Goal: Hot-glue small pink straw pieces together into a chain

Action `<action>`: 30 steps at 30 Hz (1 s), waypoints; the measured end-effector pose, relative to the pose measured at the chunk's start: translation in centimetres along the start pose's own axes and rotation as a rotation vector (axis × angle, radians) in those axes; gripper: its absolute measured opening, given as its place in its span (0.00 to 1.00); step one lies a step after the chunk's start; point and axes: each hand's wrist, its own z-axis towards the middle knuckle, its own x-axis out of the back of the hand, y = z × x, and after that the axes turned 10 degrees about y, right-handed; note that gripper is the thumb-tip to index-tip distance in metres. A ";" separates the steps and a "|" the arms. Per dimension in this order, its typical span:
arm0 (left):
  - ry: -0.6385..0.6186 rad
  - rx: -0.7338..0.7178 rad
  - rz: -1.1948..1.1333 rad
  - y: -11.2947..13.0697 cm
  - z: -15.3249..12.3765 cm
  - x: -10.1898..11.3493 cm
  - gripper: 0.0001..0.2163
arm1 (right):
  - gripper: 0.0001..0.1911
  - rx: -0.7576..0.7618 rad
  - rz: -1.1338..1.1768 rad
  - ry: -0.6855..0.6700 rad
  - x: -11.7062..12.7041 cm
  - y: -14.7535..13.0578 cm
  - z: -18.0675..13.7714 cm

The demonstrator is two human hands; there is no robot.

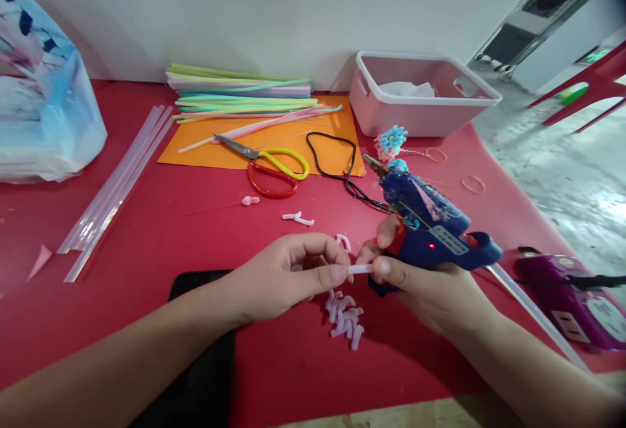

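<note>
Between the fingertips of both hands runs a short pale pink pipe cleaner piece (360, 269). My left hand (298, 271) is closed in a pinch on its left end. With its thumb and fingertip, my right hand (415, 278) meets the right end while also gripping a blue hot glue gun (430, 219). The gun's nozzle points up and left, and a red light glows on its body. Just below the hands lies a heap of short pale pink pipe cleaner pieces (345, 317). A bent piece (297, 218) rests farther back.
Scissors (259, 154) and bundled pipe cleaners (244, 95) lie on orange card (195, 147). A pink basket (415, 115) stands behind a blue flower (393, 137). Clear glue sticks (117, 186) and a plastic bag (49, 102) are left, a black tablet-like object (205, 363) in front, a purple power strip (572, 297) right.
</note>
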 end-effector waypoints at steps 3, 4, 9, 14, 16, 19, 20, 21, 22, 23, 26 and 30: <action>-0.020 -0.021 0.033 0.0 0.0 0.1 0.10 | 0.18 -0.053 0.023 -0.008 0.0 -0.1 0.1; -0.024 -0.027 0.045 0.0 0.0 0.2 0.10 | 0.18 -0.070 0.025 -0.016 0.0 -0.1 0.1; 0.023 -0.081 0.137 0.2 0.0 0.2 0.09 | 0.19 -0.091 -0.027 -0.028 0.1 -0.1 0.2; 0.042 -0.142 0.248 0.1 -0.2 0.1 0.07 | 0.20 -0.078 -0.061 -0.032 0.2 0.0 0.4; 0.041 -0.164 0.285 0.0 -0.3 0.2 0.07 | 0.20 -0.060 -0.079 -0.043 0.4 0.2 0.5; 0.043 -0.194 0.318 0.0 -0.3 0.2 0.08 | 0.20 -0.052 -0.058 -0.061 0.5 0.6 0.6; 0.043 -0.198 0.324 0.0 -0.3 0.3 0.08 | 0.20 -0.054 -0.045 -0.053 0.5 0.6 0.6; 0.045 -0.198 0.326 0.0 -0.3 0.3 0.08 | 0.20 -0.055 -0.035 -0.040 0.5 0.7 0.6; 0.048 -0.198 0.325 0.0 -0.2 0.3 0.08 | 0.20 -0.054 -0.028 -0.025 0.4 0.7 0.5; 0.053 -0.194 0.321 0.0 -0.2 0.3 0.08 | 0.21 -0.050 -0.023 -0.004 0.3 0.7 0.5; 0.068 -0.179 0.295 0.1 -0.2 0.4 0.08 | 0.23 -0.049 -0.009 0.045 0.2 0.6 0.6; 0.093 -0.156 0.279 0.3 -0.1 0.3 0.09 | 0.22 -0.050 -0.018 0.046 0.1 0.2 0.6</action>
